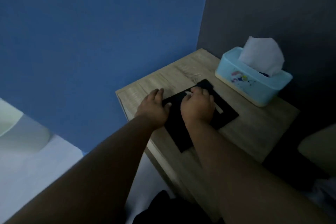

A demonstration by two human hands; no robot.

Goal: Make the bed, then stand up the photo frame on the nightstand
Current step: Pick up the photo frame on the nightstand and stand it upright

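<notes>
A black photo frame (225, 114) lies flat, back side up, on the wooden nightstand (254, 138). My left hand (154, 107) rests on the frame's left edge with fingers spread. My right hand (198, 105) sits on the middle of the frame's back, fingers curled around its black stand flap (204, 84), which points toward the wall. The bed (27, 160) with its pale sheet shows at the lower left, with a light pillow (16, 129) at its head.
A light blue tissue box (252, 80) with a white tissue sticking out stands at the nightstand's back right. A blue wall is behind, a dark grey wall at right. A pale cushion (320, 145) sits at the right edge. Dark cloth (163, 207) lies below.
</notes>
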